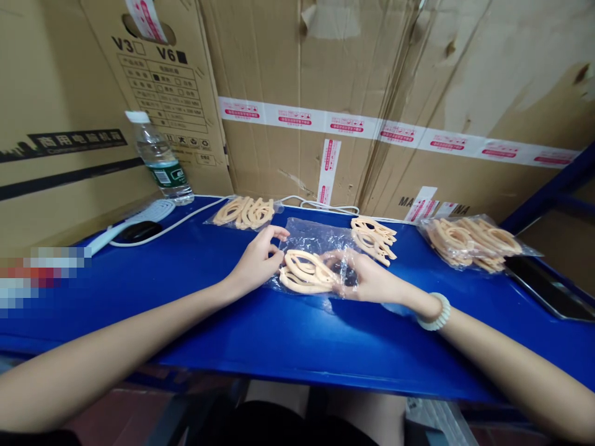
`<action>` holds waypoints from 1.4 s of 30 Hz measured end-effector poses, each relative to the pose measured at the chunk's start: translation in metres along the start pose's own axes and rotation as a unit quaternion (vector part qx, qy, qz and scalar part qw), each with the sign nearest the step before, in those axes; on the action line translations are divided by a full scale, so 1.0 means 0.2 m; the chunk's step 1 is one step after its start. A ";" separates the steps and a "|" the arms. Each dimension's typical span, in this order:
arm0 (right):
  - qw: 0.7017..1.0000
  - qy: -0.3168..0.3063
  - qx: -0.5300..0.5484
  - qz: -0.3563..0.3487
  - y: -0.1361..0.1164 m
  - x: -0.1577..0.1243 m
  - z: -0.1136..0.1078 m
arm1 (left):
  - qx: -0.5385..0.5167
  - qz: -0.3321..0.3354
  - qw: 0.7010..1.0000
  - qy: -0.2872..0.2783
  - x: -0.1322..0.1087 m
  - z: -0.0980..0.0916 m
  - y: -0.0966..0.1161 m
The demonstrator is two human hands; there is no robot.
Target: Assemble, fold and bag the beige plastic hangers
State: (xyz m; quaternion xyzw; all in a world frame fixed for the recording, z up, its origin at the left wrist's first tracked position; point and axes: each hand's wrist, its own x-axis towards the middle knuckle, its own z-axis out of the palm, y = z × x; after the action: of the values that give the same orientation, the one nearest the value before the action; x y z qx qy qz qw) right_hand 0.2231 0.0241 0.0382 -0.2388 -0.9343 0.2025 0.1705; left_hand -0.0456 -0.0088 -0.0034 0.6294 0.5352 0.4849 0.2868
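A clear plastic bag (313, 234) lies at the middle of the blue table, with beige, flat, loop-shaped pieces (304, 272) in its near part. My left hand (258, 260) is at the bag's left edge, fingers curled around the film and thumb close to the pieces. From the right, my right hand (367, 275) reaches into the bag's mouth; its fingers, partly behind the film, grip the right end of the pieces. Just behind that hand, a loose stack of similar beige pieces (372, 238) rests on the table.
Filled bags stand at the back left (244, 212) and right (469, 241). A phone (548, 288) lies at the right. Leftward are a water bottle (160, 158), a black mouse (139, 231) and a white cable (195, 214). Cardboard boxes (288, 155) wall off the back.
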 end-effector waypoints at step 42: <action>0.921 0.059 -0.295 0.247 0.40 -0.05 -0.09 | 0.364 0.406 0.830 -0.119 0.09 0.10 0.19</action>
State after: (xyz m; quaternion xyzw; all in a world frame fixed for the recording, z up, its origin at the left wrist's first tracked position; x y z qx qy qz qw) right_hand 0.2688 0.0897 0.0145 -0.5129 -0.8514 -0.0612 0.0915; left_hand -0.0123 0.0024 0.0287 0.9016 0.3312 0.2492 -0.1238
